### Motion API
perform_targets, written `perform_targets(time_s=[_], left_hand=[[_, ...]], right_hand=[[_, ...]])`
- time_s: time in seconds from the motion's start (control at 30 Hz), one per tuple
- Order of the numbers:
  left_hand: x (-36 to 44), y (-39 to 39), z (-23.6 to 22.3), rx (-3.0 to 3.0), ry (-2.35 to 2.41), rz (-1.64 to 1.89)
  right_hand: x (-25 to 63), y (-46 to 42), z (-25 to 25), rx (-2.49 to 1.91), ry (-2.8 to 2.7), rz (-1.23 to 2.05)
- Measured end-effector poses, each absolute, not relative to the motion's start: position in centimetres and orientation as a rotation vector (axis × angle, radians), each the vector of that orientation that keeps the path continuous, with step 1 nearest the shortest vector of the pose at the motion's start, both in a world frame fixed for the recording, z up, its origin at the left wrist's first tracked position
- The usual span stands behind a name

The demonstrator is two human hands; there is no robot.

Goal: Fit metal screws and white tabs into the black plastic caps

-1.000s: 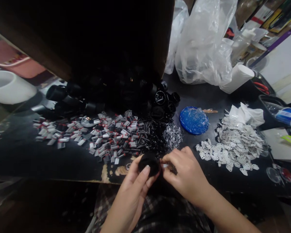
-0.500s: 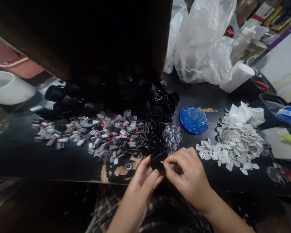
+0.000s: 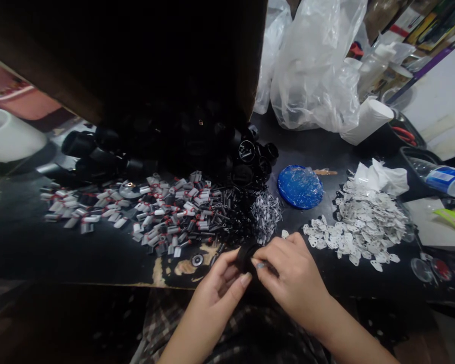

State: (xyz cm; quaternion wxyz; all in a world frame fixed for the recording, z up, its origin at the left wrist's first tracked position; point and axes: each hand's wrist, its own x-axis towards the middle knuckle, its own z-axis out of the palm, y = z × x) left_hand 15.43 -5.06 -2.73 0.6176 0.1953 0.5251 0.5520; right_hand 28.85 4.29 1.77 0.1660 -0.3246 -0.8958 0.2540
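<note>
My left hand (image 3: 224,283) is closed around a round black plastic part (image 3: 244,256), held just over the table's front edge. Against the right side of that part, my right hand (image 3: 288,268) pinches a small greyish piece (image 3: 261,264) between thumb and fingers; its kind is too small to make out. Just beyond the hands lie a heap of small grey-white slivers (image 3: 266,215) and some dark springs (image 3: 220,217). To their left spreads a pile of grey pieces with red ends (image 3: 174,212). A small round metal-rimmed part (image 3: 197,260) rests near the worn table edge.
A blue lid (image 3: 300,187) smeared with clear grease sits right of centre, a stick beside it. White flat plates (image 3: 367,222) are heaped farther right. Black round parts (image 3: 246,151) spill from a dark box (image 3: 155,60). Plastic bags (image 3: 314,65) stand behind.
The black part has been turned and moved a little to the right in my left hand. My right hand stays pinched at its side. The small round metal-rimmed part has come into fuller view.
</note>
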Motion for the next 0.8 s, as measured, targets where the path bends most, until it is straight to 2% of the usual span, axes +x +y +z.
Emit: perform_targets(time_s=[0.1,0.3,0.53,0.6,0.73,0.8], left_hand=[[15.3,-5.0,-2.8,0.331,1.164,1.278],[14.9,-2.9,-2.4,0.057,1.096,1.471],[15.6,-2.5,-1.8,0.086,1.084,1.512],[15.9,-3.1,-1.8,0.023,1.069,1.490],[16.3,-3.7,-1.6,-0.087,0.946,1.478],[16.4,-3.6,-1.3,-0.147,0.900,1.490]], right_hand=[[30.5,4.7,2.4,-0.967,-2.512,0.824],[34.2,7.0,1.6,-1.388,-2.507,0.525],[32.7,7.4,-0.5,-1.410,-2.594,0.311],[32.1,7.1,-0.3,-1.379,-2.581,0.390],[30.9,5.9,0.8,-1.204,-2.483,0.820],[30.3,5.4,1.2,-1.123,-2.431,0.921]])
